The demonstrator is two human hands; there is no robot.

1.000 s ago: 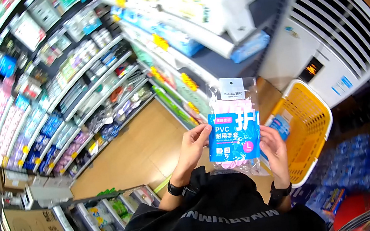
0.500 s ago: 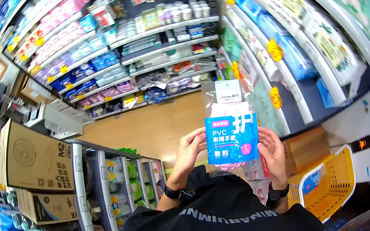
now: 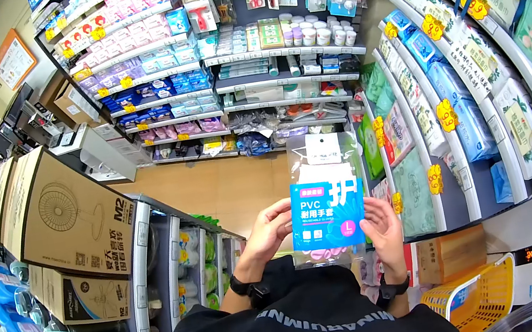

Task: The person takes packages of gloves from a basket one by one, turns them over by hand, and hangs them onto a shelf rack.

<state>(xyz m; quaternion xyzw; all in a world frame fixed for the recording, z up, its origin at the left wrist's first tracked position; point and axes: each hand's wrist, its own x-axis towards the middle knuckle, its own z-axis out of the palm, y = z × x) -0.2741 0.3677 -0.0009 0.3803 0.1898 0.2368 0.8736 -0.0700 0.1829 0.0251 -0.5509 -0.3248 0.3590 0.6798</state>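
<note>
A clear plastic pack of PVC gloves [image 3: 328, 212] is held upright in front of my chest, its printed side towards me. It has a blue label with white lettering, a pink L mark and a white hang card at the top; something pink shows at the bottom. My left hand [image 3: 269, 232] grips the left edge between thumb and fingers. On the opposite edge, my right hand [image 3: 383, 225] pinches the pack with thumb and fingers. Dark bands circle both wrists.
Stocked shelves [image 3: 283, 56] stand ahead, and more shelving with tissue packs [image 3: 458, 113] runs along the right. A yellow basket [image 3: 475, 303] stands at lower right, near a wooden box [image 3: 451, 254]. Fan cartons [image 3: 66, 213] top the left shelf. Tan floor [image 3: 213, 189] lies between.
My view has shifted, so the shelves sit further right and lower in the picture. The glove pack appears slightly further left and lower, still held in both hands.
</note>
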